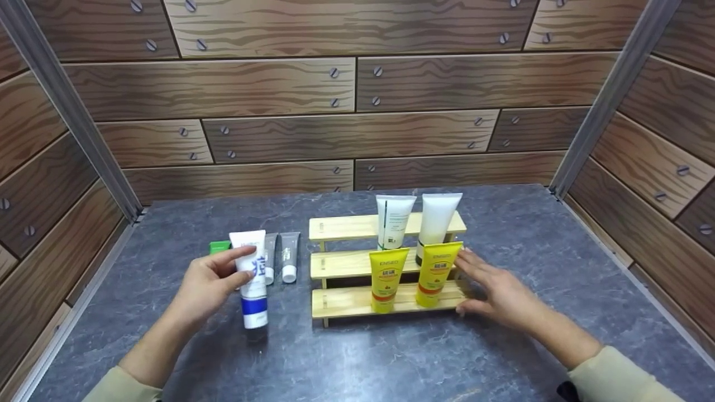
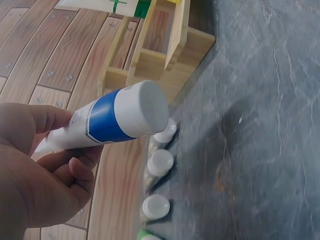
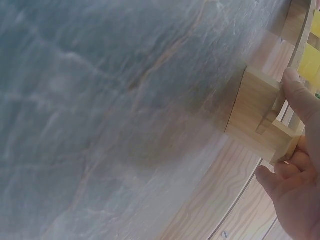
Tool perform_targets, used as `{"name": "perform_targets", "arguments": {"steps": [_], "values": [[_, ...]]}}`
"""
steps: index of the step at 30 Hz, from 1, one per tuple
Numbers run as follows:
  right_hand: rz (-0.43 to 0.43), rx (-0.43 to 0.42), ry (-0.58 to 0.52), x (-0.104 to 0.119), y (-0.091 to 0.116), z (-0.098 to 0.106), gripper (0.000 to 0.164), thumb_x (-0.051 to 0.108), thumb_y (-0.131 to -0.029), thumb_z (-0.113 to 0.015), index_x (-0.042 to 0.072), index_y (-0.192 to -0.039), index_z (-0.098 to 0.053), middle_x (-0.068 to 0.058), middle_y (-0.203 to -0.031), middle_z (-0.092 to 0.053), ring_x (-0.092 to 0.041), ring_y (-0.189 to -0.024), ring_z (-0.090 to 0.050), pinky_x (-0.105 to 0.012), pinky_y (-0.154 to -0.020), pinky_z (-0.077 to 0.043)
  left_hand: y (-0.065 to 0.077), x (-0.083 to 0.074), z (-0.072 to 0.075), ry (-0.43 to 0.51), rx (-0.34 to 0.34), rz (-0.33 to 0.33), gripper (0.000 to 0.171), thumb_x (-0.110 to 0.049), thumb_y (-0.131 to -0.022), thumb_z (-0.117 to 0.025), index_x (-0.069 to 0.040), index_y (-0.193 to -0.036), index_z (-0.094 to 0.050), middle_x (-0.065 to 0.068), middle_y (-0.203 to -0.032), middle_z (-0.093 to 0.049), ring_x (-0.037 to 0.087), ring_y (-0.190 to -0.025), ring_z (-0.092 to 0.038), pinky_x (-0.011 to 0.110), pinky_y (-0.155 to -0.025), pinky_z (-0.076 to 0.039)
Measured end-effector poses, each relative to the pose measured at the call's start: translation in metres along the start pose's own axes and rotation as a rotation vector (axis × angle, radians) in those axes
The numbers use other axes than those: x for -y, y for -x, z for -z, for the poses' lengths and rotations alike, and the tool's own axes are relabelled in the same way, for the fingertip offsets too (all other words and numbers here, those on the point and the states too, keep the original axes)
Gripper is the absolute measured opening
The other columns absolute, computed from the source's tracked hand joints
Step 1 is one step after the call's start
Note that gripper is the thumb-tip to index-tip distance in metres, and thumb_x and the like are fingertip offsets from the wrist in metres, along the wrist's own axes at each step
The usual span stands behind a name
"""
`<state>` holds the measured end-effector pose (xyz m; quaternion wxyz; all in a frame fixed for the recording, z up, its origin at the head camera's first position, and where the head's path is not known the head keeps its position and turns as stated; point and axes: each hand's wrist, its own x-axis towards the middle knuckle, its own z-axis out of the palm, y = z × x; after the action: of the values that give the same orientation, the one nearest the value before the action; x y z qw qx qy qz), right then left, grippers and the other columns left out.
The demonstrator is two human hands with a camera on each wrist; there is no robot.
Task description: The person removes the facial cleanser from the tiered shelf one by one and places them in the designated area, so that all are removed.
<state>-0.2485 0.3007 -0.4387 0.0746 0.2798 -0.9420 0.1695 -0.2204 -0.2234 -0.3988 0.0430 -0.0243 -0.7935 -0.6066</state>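
Observation:
My left hand (image 1: 201, 287) pinches a white squeeze tube (image 1: 254, 287) with a blue band and blue lettering, cap downward, above the table left of the rack. In the left wrist view the tube's white cap (image 2: 152, 107) points away from the palm. My right hand (image 1: 505, 293) grips the right end of a three-step wooden rack (image 1: 343, 301), thumb at the lowest step. Two yellow tubes (image 1: 385, 282) stand on that lowest step. Behind them, on the middle step, are a white tube with green print (image 1: 392, 220) and a plain white tube (image 1: 438, 220).
Grey tubes with white caps (image 1: 289, 257) and a green tube (image 1: 219, 246) lie on the dark marbled table (image 1: 357, 363), behind and beside the left hand. Wood-patterned panels (image 1: 279, 84) wall in the back and both sides.

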Motion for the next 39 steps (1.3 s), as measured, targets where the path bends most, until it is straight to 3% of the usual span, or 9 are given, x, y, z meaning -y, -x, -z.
{"name": "perform_targets", "arguments": {"steps": [9, 19, 33, 39], "values": [[-0.003, 0.004, 0.006, -0.001, 0.0, 0.0, 0.096, 0.039, -0.082, -0.09, 0.002, -0.158, -0.045, -0.018, -0.166, -0.035, -0.043, -0.149, -0.04, -0.067, -0.112, -0.037, -0.005, 0.004, 0.029, -0.075, -0.035, 0.022, 0.05, 0.004, -0.094, -0.071, 0.0, -0.143, -0.064, 0.027, -0.12, -0.073, 0.014, -0.091, -0.07, 0.026, -0.073, -0.058], [-0.016, 0.011, 0.002, -0.002, 0.0, -0.001, 0.097, 0.037, -0.081, -0.09, 0.002, -0.159, -0.043, -0.018, -0.167, -0.033, -0.042, -0.15, -0.038, -0.065, -0.114, -0.036, -0.018, 0.008, 0.068, -0.151, -0.065, 0.036, 0.052, 0.002, -0.096, -0.069, 0.0, -0.147, -0.059, 0.033, -0.131, -0.067, 0.009, -0.094, -0.068, 0.023, -0.081, -0.058], [-0.005, -0.002, 0.007, -0.003, 0.001, -0.001, 0.095, 0.039, -0.082, -0.09, 0.002, -0.158, -0.046, -0.017, -0.166, -0.035, -0.043, -0.148, -0.041, -0.065, -0.113, -0.038, -0.044, 0.02, 0.111, -0.238, -0.016, 0.008, 0.053, -0.001, -0.099, -0.068, 0.001, -0.151, -0.055, 0.031, -0.133, -0.065, 0.005, -0.098, -0.064, 0.023, -0.081, -0.057], [-0.023, 0.013, 0.003, -0.001, 0.001, 0.0, 0.096, 0.04, -0.082, -0.089, 0.003, -0.159, -0.045, -0.016, -0.167, -0.033, -0.042, -0.15, -0.039, -0.066, -0.113, -0.037, -0.054, 0.031, 0.124, -0.3, 0.001, 0.037, 0.054, -0.003, -0.1, -0.066, -0.001, -0.153, -0.053, 0.034, -0.139, -0.059, 0.008, -0.101, -0.06, 0.024, -0.081, -0.055]]}}
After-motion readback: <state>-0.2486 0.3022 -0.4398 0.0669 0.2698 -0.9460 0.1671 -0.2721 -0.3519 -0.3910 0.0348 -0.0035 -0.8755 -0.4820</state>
